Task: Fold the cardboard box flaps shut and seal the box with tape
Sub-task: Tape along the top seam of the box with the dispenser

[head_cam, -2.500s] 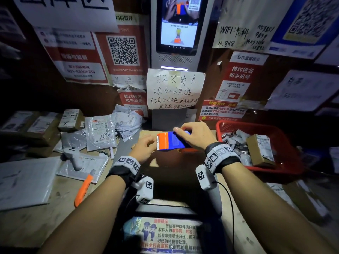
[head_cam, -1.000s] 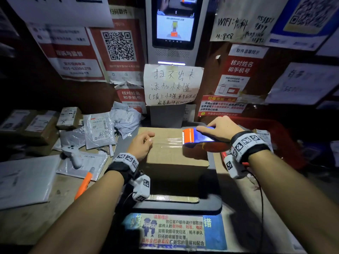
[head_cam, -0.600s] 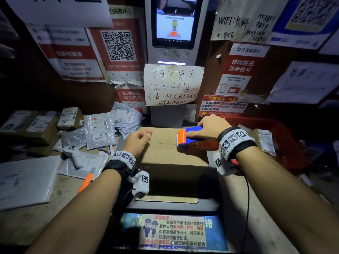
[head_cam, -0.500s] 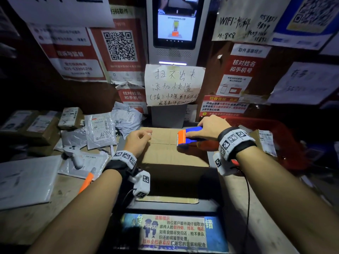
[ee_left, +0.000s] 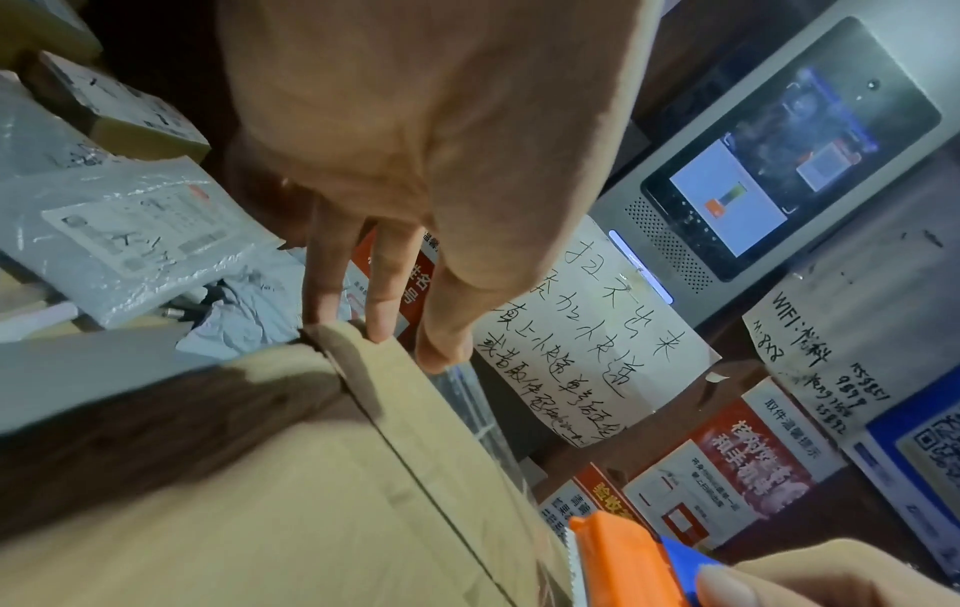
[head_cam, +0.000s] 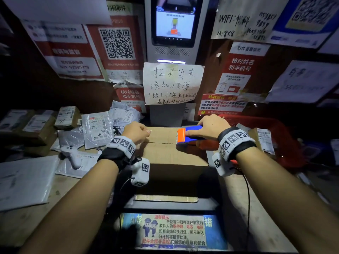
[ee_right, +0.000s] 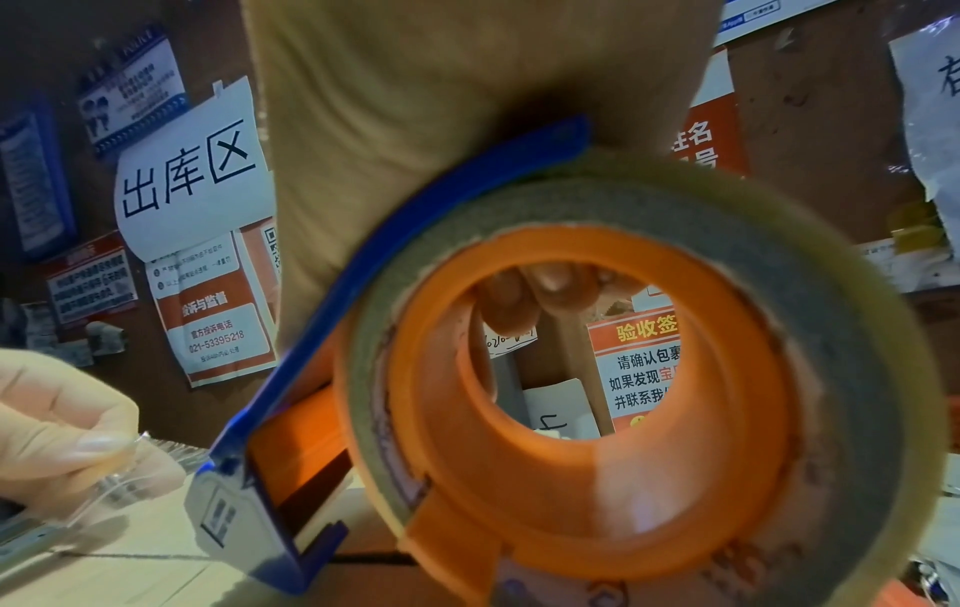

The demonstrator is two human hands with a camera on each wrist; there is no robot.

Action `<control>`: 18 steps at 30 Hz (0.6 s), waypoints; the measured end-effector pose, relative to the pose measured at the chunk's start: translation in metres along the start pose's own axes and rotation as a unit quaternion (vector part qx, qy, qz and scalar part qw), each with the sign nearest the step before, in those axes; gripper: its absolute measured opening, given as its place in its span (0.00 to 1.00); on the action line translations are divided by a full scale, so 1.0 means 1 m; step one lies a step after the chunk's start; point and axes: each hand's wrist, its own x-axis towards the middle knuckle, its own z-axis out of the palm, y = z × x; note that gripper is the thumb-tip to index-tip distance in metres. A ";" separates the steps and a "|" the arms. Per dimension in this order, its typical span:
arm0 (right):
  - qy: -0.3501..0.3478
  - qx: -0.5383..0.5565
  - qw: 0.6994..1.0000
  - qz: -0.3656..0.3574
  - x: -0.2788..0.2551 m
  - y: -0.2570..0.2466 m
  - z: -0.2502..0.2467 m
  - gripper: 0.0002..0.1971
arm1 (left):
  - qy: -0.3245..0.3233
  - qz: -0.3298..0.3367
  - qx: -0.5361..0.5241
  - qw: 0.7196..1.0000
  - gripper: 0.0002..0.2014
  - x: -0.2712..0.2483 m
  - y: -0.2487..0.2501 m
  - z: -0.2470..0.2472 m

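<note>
The cardboard box (head_cam: 170,154) stands in the middle with its flaps folded shut, and the seam runs left to right across the top. My left hand (head_cam: 145,132) sits at the top's left edge and pinches the free end of the clear tape (ee_right: 111,472) between thumb and finger. My right hand (head_cam: 207,127) grips a blue and orange tape dispenser (head_cam: 190,133), whose toothed orange end lies on the seam right of centre. In the right wrist view the tape roll (ee_right: 571,369) fills the frame. The left wrist view shows my fingers (ee_left: 379,304) at the box's (ee_left: 260,493) far corner.
A red basket (head_cam: 286,136) with small parcels stands to the right of the box. To the left lie grey mailer bags (head_cam: 97,127), small cartons (head_cam: 67,117) and a white handheld scanner (head_cam: 72,153). A kiosk screen (head_cam: 174,21) and posters cover the wall behind.
The dispenser went right along the seam away from my left hand, then came back a little to the left. Over the last half second both hands stay almost still.
</note>
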 end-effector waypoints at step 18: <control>-0.010 -0.011 0.999 -0.035 0.022 -0.052 0.006 0.38 | -0.013 -0.086 -0.318 0.944 0.09 -0.006 -0.056 -0.008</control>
